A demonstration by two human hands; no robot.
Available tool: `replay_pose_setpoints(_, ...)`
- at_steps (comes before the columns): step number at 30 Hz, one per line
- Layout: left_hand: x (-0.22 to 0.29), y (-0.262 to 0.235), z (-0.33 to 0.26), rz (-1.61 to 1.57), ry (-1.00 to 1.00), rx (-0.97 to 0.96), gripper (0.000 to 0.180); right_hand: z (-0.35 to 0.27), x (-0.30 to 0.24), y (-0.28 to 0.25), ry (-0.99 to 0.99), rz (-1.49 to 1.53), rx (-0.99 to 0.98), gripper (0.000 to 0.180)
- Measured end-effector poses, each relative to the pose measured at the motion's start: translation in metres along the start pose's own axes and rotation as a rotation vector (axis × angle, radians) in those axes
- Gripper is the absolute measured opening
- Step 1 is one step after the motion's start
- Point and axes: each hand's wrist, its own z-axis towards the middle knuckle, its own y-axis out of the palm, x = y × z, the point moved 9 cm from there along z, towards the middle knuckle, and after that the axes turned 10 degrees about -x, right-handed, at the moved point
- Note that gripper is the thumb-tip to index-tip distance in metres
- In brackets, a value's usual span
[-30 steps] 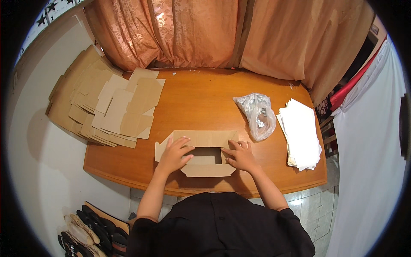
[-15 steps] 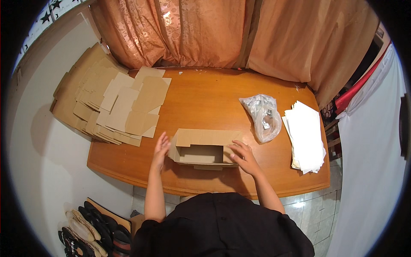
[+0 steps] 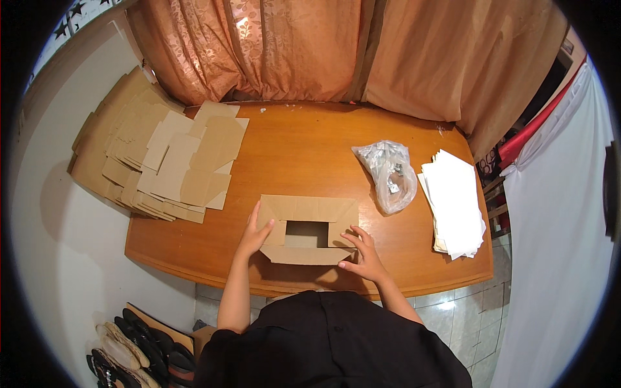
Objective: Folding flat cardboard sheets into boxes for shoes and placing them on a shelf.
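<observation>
An open cardboard box (image 3: pixel 309 208) stands near the table's front edge, right before me. Its flaps lean inward around a rectangular opening, through which the bare inside shows. My left hand (image 3: pixel 255 236) grips the box's left side, fingers along the outer edge and thumb over the left flap. On the right side, my right hand (image 3: pixel 365 255) holds the box's corner, with fingertips at the right flap and the thumb by the near flap (image 3: pixel 304 256). Both hands have their fingers somewhat spread against the cardboard.
Flattened cardboard pieces (image 3: pixel 174 155) are stacked at the table's left. A clear plastic bag (image 3: pixel 391 178) of small items lies right of the box, beside a stack of white sheets (image 3: pixel 454 204). Orange curtains (image 3: pixel 297 52) hang behind the table (image 3: pixel 291 149). Shoes (image 3: pixel 139 343) sit at lower left.
My left hand has come in onto the box's left side. The side flaps now lean over the opening, and the near flap shows broad toward me. The view has shifted slightly.
</observation>
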Motion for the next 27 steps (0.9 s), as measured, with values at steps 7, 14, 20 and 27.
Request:
replay_pose_setpoints(7, 0.006, 0.012, -0.026, -0.590, 0.264, -0.136, 0.085, 0.013, 0.018, 0.002, 0.021, -0.035, 0.260, 0.060)
replay_pose_setpoints(14, -0.022, 0.031, -0.028, -0.420, 0.080, 0.209, 0.071, 0.020, 0.010, -0.002, 0.154, -0.149, 0.516, 0.075)
replay_pose_setpoints(20, -0.019, 0.030, -0.024, -0.337, 0.084, 0.195, 0.068, 0.027, 0.012, -0.005, 0.282, -0.073, 0.414, 0.078)
replay_pose_setpoints(27, -0.036, 0.020, -0.042, -0.513, 0.024, 0.404, 0.059, 0.021, 0.041, 0.007, 0.263, 0.034, 0.352, 0.070)
